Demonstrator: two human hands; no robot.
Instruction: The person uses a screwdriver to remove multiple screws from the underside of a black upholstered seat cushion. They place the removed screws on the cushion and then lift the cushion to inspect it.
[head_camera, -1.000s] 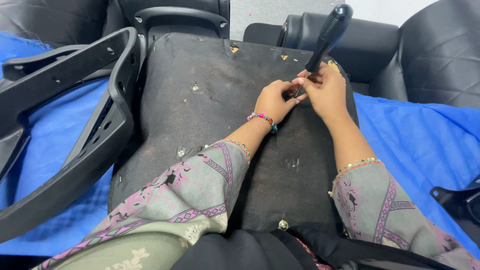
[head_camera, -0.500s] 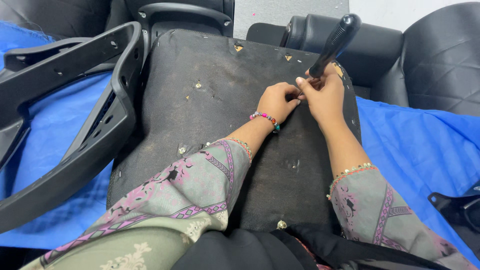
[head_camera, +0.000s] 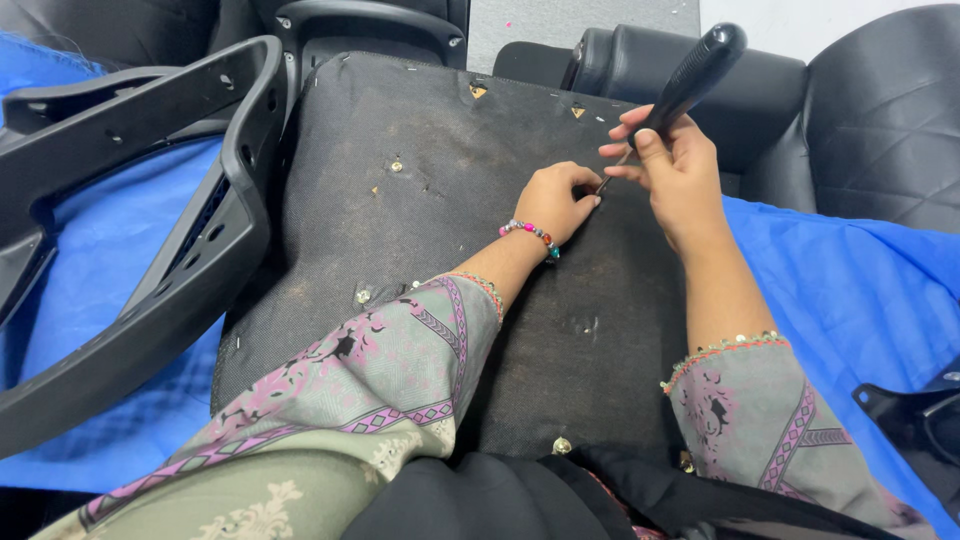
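1. Right hand (head_camera: 680, 170) — fingers clamped on black screwdriver (head_camera: 685, 80), handle angled up past the knuckles.
2. Left hand (head_camera: 555, 200) — fingers curled together at the tool tip, resting on the upturned seat base (head_camera: 420, 230).
3. Black armrest frame (head_camera: 200, 250) lies well left of the fingers.

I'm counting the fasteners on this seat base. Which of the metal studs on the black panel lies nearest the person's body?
The brass-coloured stud at the near edge of the black panel, beside the dark garment. The studs at and sit farther up the panel.
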